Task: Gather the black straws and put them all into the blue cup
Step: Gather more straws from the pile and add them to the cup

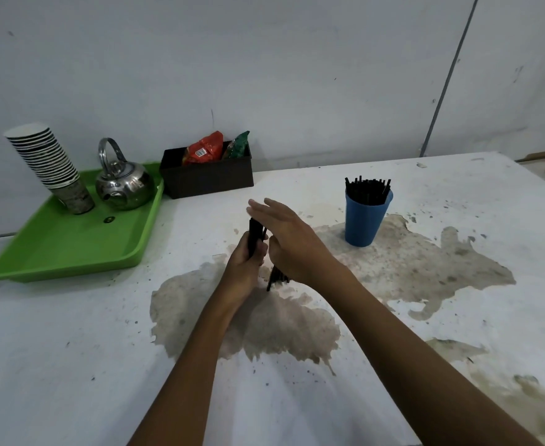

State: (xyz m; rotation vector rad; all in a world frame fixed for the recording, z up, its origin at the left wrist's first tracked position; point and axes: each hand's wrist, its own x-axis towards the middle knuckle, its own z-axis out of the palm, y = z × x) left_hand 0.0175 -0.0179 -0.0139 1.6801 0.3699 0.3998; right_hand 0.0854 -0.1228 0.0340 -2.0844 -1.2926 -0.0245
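A pale grey-white wall [264, 59] fills the upper half of the view, scuffed with small dark marks. A thin grey vertical strip [451, 72] runs down it on the right. Below stands a white counter [71, 365], its surface blotched with large brown stains [264, 326] and dark specks. The light is soft and even, casting only faint shadows.

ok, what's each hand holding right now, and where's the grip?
The left hand grips a bundle of black straws around its middle, upright. The right hand lies open against the bundle, grasping nothing visible.
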